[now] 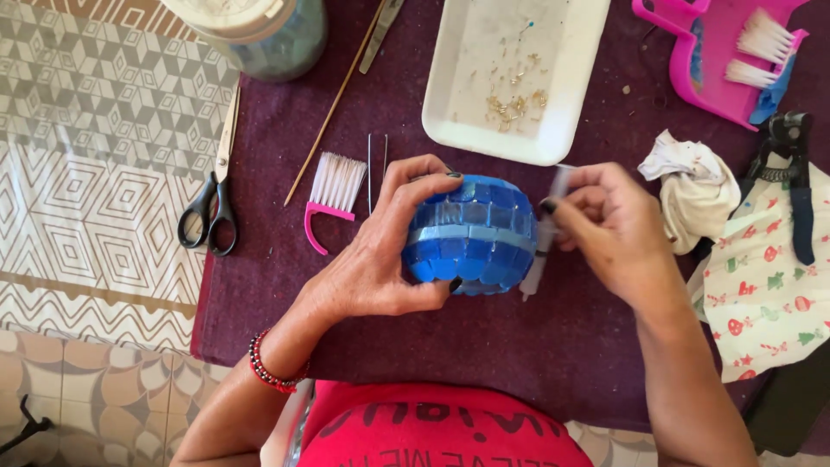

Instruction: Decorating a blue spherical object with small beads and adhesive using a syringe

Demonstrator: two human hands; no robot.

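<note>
Left hand (380, 255) grips the blue mosaic ball (471, 233) from its left; right hand (609, 227) pinches a clear syringe (545, 233), upright, against the ball's right side.

The left hand (380, 251) is covering the near-left side of the rounded object clad in blue mosaic tiles (471, 233); its underside is facing away from the camera. The right hand (609, 227) is hiding the middle of a slim translucent tube-like tool (538, 259), whose kind is not readable. The top edge is cutting off the pink plastic dustpan with white-bristled brush (718, 52), the large greenish lidded jar (259, 30) and the thin wooden stick (333, 108). The small golden pieces (514, 99) in the white rectangular foam tray (484, 130) are appearing too small to identify.
</note>
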